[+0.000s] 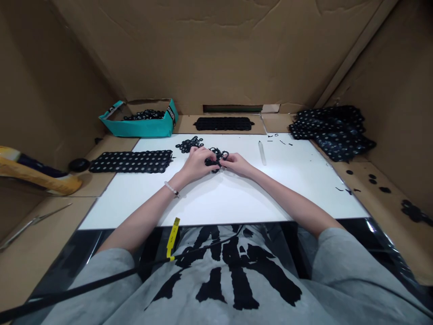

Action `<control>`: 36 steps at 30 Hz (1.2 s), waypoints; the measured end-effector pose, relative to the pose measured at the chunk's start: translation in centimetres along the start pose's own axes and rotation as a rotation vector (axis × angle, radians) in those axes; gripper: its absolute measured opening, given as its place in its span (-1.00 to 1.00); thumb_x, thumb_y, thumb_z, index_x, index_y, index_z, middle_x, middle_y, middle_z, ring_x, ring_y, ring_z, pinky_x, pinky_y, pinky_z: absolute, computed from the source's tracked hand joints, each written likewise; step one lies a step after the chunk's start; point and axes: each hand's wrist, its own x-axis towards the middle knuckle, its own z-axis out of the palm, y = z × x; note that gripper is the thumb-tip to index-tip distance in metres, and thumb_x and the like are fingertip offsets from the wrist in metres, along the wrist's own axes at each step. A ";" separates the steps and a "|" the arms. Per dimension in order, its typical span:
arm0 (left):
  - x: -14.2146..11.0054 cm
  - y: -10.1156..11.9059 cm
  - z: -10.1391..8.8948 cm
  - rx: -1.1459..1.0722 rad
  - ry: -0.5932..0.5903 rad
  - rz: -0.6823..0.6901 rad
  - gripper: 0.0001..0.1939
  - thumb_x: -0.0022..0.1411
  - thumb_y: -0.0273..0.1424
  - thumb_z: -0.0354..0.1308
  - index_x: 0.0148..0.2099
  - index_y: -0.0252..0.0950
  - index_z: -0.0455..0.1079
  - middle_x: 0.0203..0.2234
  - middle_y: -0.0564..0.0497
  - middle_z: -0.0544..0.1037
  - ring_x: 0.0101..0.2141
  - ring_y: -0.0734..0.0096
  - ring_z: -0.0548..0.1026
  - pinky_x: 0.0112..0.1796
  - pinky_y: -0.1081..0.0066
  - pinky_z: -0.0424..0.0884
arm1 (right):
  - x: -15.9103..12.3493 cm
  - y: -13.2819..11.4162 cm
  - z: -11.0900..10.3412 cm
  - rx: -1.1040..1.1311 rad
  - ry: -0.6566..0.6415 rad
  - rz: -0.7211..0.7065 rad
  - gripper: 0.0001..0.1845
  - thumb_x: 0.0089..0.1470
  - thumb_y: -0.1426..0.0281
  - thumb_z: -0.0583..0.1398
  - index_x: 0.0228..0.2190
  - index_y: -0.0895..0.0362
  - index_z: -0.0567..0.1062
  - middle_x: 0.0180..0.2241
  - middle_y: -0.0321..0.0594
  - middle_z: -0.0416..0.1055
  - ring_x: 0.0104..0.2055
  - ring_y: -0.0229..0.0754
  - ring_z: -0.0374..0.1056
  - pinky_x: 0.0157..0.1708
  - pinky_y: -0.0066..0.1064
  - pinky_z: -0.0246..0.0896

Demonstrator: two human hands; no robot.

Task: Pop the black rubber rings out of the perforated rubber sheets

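Note:
Both my hands meet over the middle of the white board [223,198]. My left hand [196,164] and my right hand [238,164] are closed on a small cluster of black rubber rings [216,159] held between their fingertips. A loose pile of black rings [189,144] lies just beyond my left hand. A black perforated sheet [131,161] lies flat at the board's left edge.
A teal box [142,126] with black rings stands at the back left. Another black sheet [223,123] lies at the back centre, a stack of sheets [333,128] at the right. A clear pen-like tool [261,152] lies right of my hands. Cardboard walls surround the desk; tweezers [34,222] lie at left.

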 end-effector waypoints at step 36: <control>0.9 -1.1 0.6 -0.678 -0.136 -0.293 -0.65 -0.05 -0.13 0.34 -0.33 -0.31 0.60 -0.45 -0.05 0.62 -0.44 0.34 0.48 -0.41 0.39 0.37 | -1.0 -2.2 1.2 0.095 -0.041 0.007 -0.52 -0.11 -0.01 0.31 -0.46 0.16 0.41 -0.54 -0.33 0.35 -0.43 -0.28 0.20 -0.35 -0.43 0.09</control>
